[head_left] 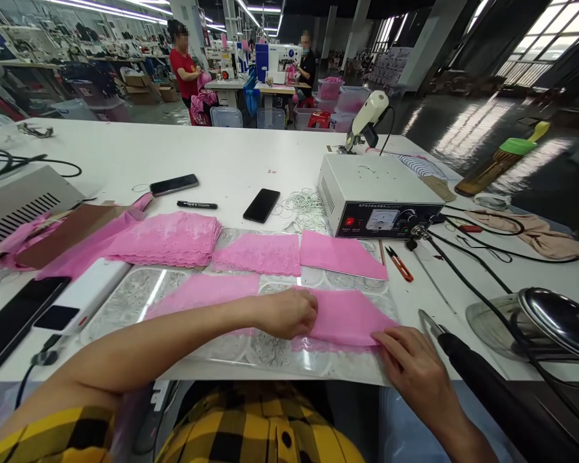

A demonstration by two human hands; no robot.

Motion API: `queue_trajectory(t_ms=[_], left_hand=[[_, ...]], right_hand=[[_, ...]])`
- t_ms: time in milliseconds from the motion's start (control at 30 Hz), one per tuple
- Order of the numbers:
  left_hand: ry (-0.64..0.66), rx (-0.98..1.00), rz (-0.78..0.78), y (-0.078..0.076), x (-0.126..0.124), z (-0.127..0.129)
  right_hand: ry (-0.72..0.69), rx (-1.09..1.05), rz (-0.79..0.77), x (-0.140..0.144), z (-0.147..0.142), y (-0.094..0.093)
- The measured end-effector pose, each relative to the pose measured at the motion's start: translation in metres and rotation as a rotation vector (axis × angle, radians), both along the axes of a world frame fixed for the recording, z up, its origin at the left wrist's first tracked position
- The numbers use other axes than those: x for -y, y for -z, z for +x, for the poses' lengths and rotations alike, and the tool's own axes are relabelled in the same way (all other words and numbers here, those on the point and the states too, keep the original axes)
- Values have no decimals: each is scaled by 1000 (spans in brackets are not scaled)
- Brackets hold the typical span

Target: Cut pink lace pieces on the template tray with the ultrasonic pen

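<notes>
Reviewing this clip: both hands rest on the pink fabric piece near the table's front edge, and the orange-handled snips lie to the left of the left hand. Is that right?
Not quite. The head view shows the left hand and right hand on the pink fabric piece, but the orange-handled snips lie to the right, beyond the fabric, just below the white control box.

bright ceiling strips | window glare right | edges warped, perhaps soft
</notes>
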State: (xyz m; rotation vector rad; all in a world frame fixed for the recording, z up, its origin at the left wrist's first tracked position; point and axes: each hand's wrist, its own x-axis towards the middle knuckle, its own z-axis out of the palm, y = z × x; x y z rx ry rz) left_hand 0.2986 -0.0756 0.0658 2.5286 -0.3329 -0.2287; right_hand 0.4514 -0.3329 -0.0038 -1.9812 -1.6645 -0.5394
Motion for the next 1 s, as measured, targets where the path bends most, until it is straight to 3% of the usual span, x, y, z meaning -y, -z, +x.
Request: queue_trajectory(t_ms=[367, 700, 867, 1000], left_hand=[[-1, 74, 87, 7, -4, -5], [-98, 354, 411, 36, 3, -21], [-126, 395, 456, 35, 9, -25], [-99, 407, 408, 30, 9, -19]], right_hand=[[39, -155, 53, 10, -5, 4], [410, -187, 133, 9, -5, 8], [510, -362, 115, 17, 1, 10], [555, -522, 131, 18, 5, 11]])
